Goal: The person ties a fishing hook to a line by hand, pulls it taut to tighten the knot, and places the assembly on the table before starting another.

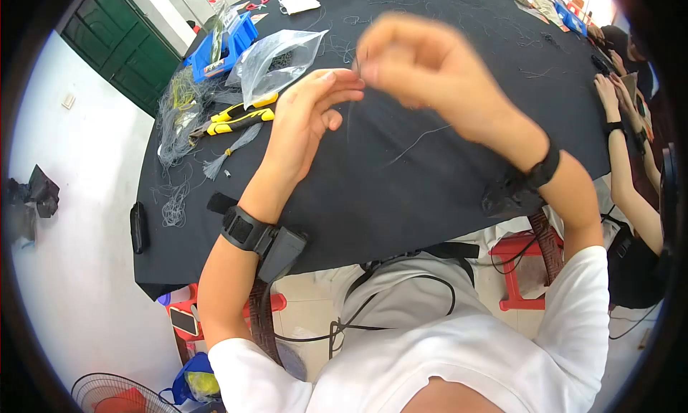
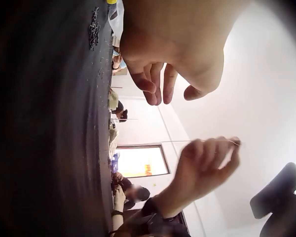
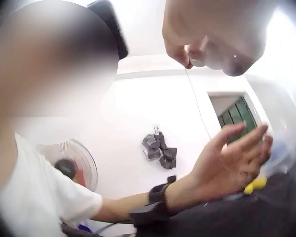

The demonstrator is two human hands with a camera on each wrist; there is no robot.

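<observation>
While I am looking down over the black tabletop (image 1: 401,198), a clear plastic bag (image 1: 276,58) is lying toward its far left. My left hand (image 1: 308,115) is hovering with fingers straight, gripping nothing, beside my right hand (image 1: 423,69). Yellow-handled pliers (image 1: 240,119) are lying just below the bag. A thin wire (image 3: 197,103) is dangling above the tabletop, pinched in my right fingertips.

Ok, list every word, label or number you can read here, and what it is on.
No text is readable.
Packets in the blue plastic bin may carry print, too small and blurred to read.
The yellow-and-black pliers, the clear plastic bag and the thin grey thread that the right hand pinches show no marking.
</observation>
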